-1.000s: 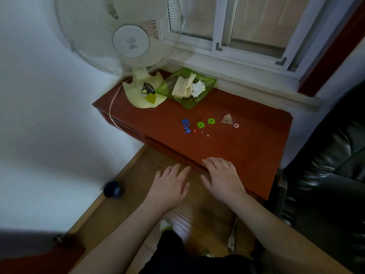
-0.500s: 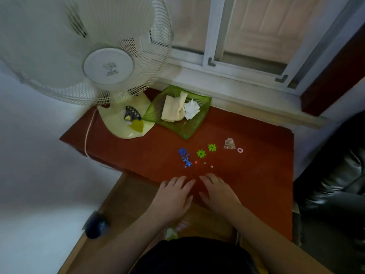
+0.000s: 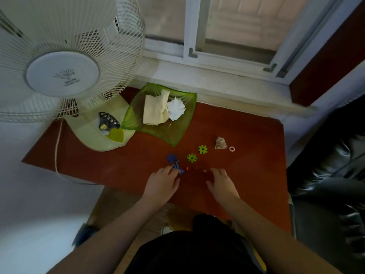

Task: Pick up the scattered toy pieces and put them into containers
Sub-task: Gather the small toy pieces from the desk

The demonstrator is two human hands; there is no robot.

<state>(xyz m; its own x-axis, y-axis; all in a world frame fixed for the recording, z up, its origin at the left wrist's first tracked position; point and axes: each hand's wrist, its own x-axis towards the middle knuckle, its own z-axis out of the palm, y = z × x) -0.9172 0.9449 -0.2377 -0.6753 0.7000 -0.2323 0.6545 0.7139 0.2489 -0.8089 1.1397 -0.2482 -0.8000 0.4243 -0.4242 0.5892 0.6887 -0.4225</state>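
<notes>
Small toy pieces lie scattered on a red-brown table (image 3: 246, 175): a blue piece (image 3: 173, 162), two green snowflake-shaped pieces (image 3: 192, 157) (image 3: 202, 149), a tiny red bead (image 3: 187, 168), a small pale bead (image 3: 204, 171), a pink ring (image 3: 231, 149) and a clear little bag (image 3: 220, 143). My left hand (image 3: 163, 182) rests palm down with its fingertips touching the lower end of the blue piece. My right hand (image 3: 222, 183) lies flat just right of the pale bead, holding nothing. A green glass dish (image 3: 177, 133) behind holds folded cloth and crumpled paper.
A white table fan (image 3: 63, 74) stands on the table's left, its base (image 3: 98, 135) beside the dish and its cord (image 3: 57, 155) hanging over the left edge. A window sill runs along the back. A black leather seat (image 3: 331, 184) sits right of the table.
The camera has come closer over the table. Both hands have slid forward from the table's near edge and spread apart, the left reaching the blue piece, the right nearing the pale bead.
</notes>
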